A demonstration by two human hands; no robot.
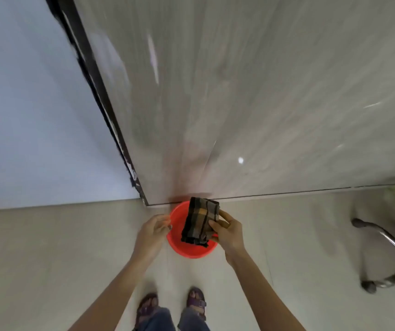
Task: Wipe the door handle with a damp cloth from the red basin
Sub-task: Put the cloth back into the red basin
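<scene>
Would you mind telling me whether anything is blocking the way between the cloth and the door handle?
That cannot be judged: no door handle shows in this view. The right hand holds the checked cloth above the red basin, left hand at its rim.

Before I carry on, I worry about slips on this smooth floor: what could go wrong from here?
1. The dark checked cloth in the right hand may drip on the glossy pale floor tiles near the sandalled feet.
2. The round red plastic basin sits just ahead of the toes; a step could tip it.
</scene>
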